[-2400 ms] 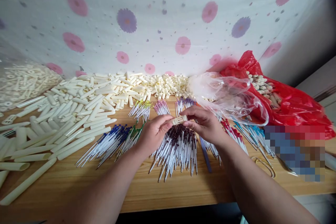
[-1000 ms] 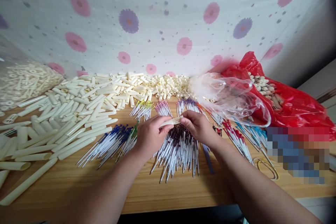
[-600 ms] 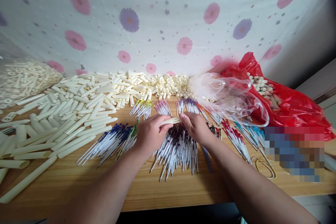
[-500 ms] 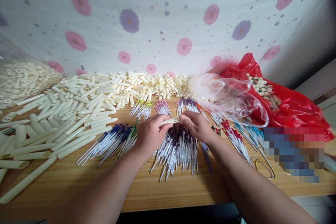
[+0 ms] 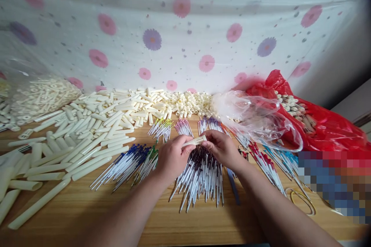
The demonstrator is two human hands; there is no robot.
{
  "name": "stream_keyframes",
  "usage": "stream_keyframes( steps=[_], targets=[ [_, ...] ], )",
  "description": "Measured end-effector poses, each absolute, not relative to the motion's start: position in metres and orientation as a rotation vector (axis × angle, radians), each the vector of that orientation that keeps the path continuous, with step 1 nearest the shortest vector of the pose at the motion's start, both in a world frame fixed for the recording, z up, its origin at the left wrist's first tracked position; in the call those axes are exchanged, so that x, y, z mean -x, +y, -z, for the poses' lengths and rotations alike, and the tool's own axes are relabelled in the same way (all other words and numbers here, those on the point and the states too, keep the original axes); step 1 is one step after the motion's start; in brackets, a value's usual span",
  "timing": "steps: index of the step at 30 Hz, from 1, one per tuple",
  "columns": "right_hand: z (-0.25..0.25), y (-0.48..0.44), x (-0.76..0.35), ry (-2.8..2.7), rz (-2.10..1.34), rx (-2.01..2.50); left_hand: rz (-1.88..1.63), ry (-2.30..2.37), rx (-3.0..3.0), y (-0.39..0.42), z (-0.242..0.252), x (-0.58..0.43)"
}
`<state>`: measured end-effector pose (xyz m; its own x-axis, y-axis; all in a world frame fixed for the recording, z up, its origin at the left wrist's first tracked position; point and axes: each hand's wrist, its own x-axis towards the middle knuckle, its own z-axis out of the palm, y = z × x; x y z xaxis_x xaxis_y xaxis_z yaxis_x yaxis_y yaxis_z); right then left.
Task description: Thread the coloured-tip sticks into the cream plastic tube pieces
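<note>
A cream plastic pen barrel piece with slots (image 5: 198,141) is held above the middle of the table. My left hand (image 5: 174,157) grips its left end between thumb and fingers. At its right end, my right hand (image 5: 222,149) is closed, thumb and fingertips pinching at the tip; anything small within that pinch is hidden. Below both hands lies a fan of white pen refills with dark brown ends (image 5: 199,181). Blue-ended refills (image 5: 124,166) and green-ended refills (image 5: 148,162) lie left of my left hand, red-ended refills (image 5: 266,166) beyond my right forearm.
Cream pen barrels (image 5: 95,135) are heaped on the left, slotted pieces (image 5: 188,104) at the back. A clear bag (image 5: 249,108) and red bag (image 5: 327,119) stand back right. Rubber bands (image 5: 303,202) and a blue strip (image 5: 232,187) lie on the wooden table (image 5: 162,220).
The view has tilted up slightly, so the table sits lower in the picture. The held piece has turned, showing more of its slotted part, and my right fingers have shifted at its end.
</note>
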<state>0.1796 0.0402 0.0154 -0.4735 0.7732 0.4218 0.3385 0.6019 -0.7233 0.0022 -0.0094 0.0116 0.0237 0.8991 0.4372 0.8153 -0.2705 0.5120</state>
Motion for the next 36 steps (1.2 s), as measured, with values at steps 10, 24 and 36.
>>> stream_keyframes(
  steps=[10,24,36],
  targets=[
    [-0.0151,0.0424,-0.1793,-2.072,-0.764,0.869,-1.005,1.889,-2.268,-0.0088,-0.012,-0.0016],
    [-0.0143,0.0366,-0.1752,-2.001,-0.74,0.963,-1.039,1.844,-2.458,-0.0107,-0.013,-0.0013],
    [-0.0126,0.0373,-0.1784,-1.986,-0.954,0.983,-0.945,1.885,-2.43,-0.0073,-0.0125,-0.0004]
  ],
)
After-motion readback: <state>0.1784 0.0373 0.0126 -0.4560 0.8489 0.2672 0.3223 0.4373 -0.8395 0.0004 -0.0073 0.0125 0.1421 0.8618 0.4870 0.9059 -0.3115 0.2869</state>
